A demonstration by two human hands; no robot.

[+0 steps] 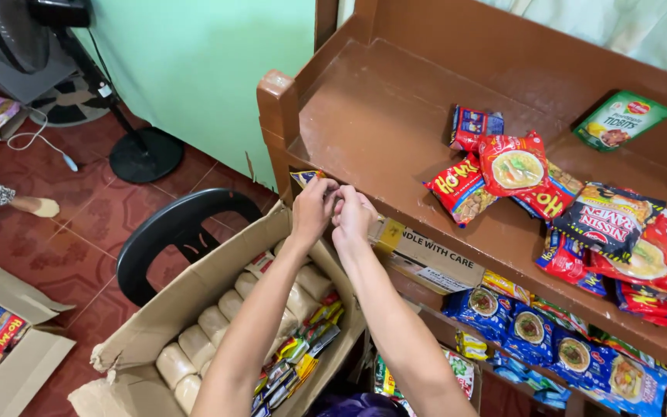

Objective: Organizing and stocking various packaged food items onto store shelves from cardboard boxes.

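From the head camera, the left hand [313, 207] and right hand [353, 214] meet at the near edge of the brown wooden shelf [364, 116], fingers curled together, pinching a small yellow-and-blue snack sachet [305, 177]. Just below stands an open cardboard box [194, 297] of pale wrapped blocks and sachets, resting on a black plastic chair [171, 232]. Red noodle packets [515, 174] lie farther right on the shelf.

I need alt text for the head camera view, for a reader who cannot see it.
Two bare hands, left hand and right hand, together pinch a small yellow packet at the edge of a brown wooden shelf, above an open cardboard box of packaged goods. Instant noodle packs lie on the shelf.
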